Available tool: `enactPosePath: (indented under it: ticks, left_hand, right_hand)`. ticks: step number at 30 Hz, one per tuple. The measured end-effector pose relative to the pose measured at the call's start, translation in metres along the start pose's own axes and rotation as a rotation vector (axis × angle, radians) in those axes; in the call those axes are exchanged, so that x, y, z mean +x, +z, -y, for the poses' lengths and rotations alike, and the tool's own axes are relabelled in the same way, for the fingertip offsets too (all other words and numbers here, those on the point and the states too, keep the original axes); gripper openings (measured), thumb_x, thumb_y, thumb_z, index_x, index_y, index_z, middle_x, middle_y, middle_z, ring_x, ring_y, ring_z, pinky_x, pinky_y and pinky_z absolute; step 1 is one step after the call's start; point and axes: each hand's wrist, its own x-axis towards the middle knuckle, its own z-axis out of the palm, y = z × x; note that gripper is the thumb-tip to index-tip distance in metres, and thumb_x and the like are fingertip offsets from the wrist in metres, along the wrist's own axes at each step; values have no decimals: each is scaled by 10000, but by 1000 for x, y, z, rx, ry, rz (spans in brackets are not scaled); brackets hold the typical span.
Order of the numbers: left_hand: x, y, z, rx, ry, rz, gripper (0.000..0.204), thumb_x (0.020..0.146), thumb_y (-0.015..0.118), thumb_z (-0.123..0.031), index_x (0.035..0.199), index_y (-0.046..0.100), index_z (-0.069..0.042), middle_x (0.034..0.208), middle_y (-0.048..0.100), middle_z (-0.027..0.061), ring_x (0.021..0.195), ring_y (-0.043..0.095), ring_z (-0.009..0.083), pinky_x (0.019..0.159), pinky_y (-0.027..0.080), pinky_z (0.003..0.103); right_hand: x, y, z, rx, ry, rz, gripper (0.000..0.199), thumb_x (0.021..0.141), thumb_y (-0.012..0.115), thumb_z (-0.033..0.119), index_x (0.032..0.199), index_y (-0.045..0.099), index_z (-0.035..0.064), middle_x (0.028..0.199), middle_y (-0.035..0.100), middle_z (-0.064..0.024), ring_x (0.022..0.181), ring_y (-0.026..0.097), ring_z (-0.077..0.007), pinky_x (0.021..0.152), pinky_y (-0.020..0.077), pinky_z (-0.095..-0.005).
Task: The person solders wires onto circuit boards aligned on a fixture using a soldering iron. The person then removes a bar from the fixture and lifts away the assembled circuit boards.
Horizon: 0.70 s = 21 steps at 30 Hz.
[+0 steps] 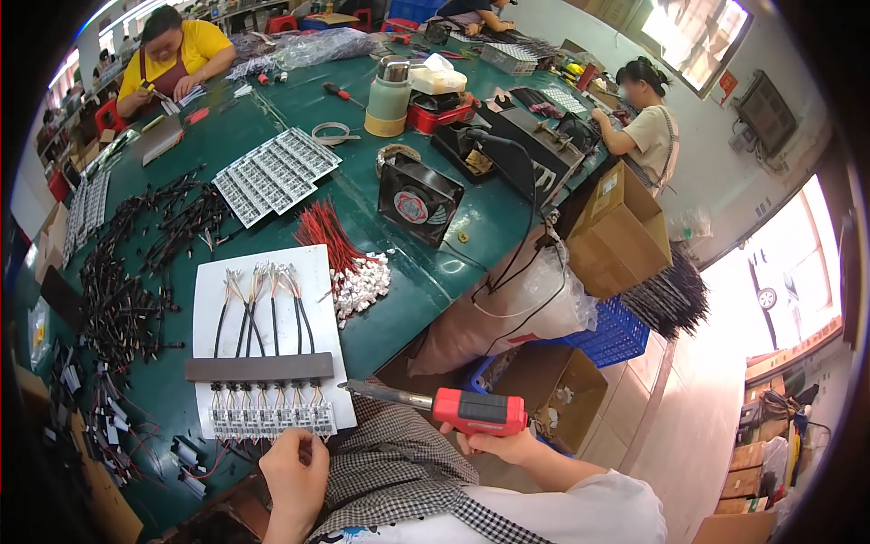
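My right hand (503, 446) is wrapped round the grip of a red and black soldering gun (478, 412). Its metal tip points left and hovers near the right edge of a white board (207, 313). My left hand (297, 471) is closed at the board's near edge, fingers pinched beside a row of small circuit boards (272, 419); whatever it pinches is hidden. Wires join these circuit boards to several black cables (260, 317) with splayed, stripped ends. A dark grey bar (258, 366) lies across the cables on the white board.
Red wires with white connectors (349, 263) lie right of the board, a black fan (419, 199) beyond. Black cables (122, 272) are heaped at left. Circuit board sheets (276, 172) and a green flask (388, 98) stand farther back. Cardboard boxes (621, 227) are at right; co-workers sit across the table.
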Motion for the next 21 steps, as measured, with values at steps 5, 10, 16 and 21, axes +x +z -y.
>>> enactPosePath:
  ticks: [5,10,16,21]
  left_hand:
    - [0,0,9,-65,-125,-15,95,816,659,-42,794,579,4,664,606,138,558,611,238,540,482,322]
    - [0,-5,23,99,277,-150,145,773,658,-5,912,630,-38,788,641,114,633,626,234,553,488,320]
    - [-3,-9,42,522,918,-76,267,705,638,-108,969,675,-90,969,622,30,724,550,138,555,440,220]
    - [-5,-4,51,547,924,-72,259,735,636,-74,987,686,-103,981,623,18,733,541,140,556,430,219]
  right_hand:
    - [5,2,0,12,89,-1,389,829,698,44,1187,550,14,1064,662,-121,776,603,-112,691,519,-272]
    - [-11,-4,-2,-32,-56,-171,679,767,761,391,1222,477,-24,1014,626,-149,661,574,-154,578,469,-271]
    - [5,-3,-1,-206,-120,-190,803,775,703,562,1207,435,-59,923,595,-183,508,521,-156,439,399,-230]
    - [1,-3,-6,-212,-161,-160,801,792,691,547,1228,415,-66,930,589,-186,472,503,-154,424,390,-227]
